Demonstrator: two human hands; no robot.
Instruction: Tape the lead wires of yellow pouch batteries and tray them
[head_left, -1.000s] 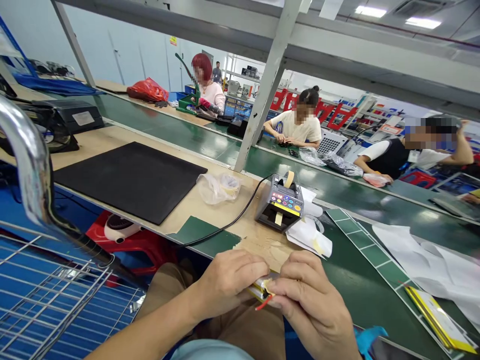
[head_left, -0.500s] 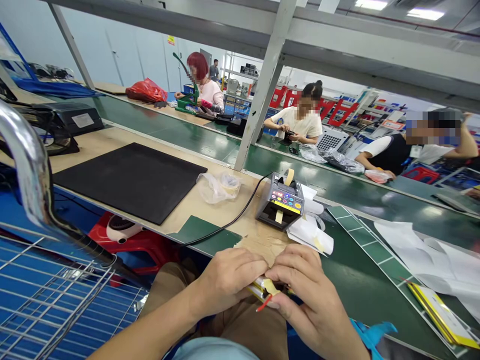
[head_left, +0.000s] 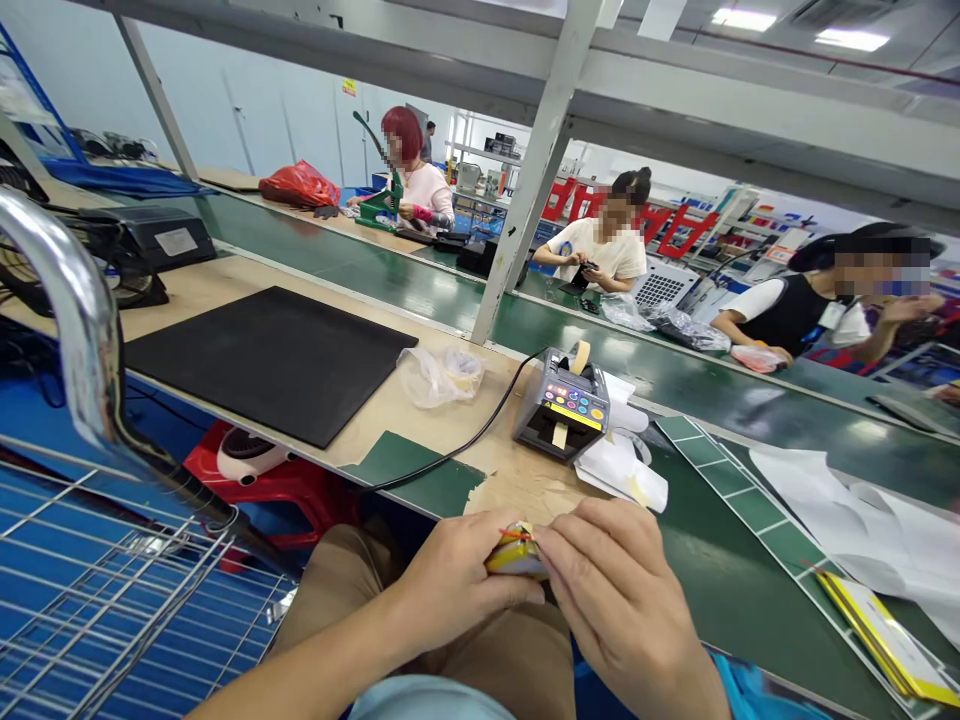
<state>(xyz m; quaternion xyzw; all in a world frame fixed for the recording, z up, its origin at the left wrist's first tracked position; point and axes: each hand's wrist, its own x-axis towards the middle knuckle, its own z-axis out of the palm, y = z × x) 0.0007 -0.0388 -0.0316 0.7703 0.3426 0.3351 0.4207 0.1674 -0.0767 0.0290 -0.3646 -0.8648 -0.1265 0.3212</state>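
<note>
Battery (head_left: 517, 560) is over the person's lap (head_left: 502, 645), near the desk (head_left: 735, 570). The left hand (head_left: 457, 578) holds it, and the right hand (head_left: 622, 605) pinches its edge. Its red wire (head_left: 513, 535) could rip loose if the hands tug too hard. The wire end seems to face up; I can't tell its long way.

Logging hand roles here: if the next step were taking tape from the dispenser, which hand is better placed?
Probably the right hand: it is nearer the tape dispenser and its tape strip, and seems to touch the yellow-edged pack only with its fingertips. The left hand grips the pack.
</note>
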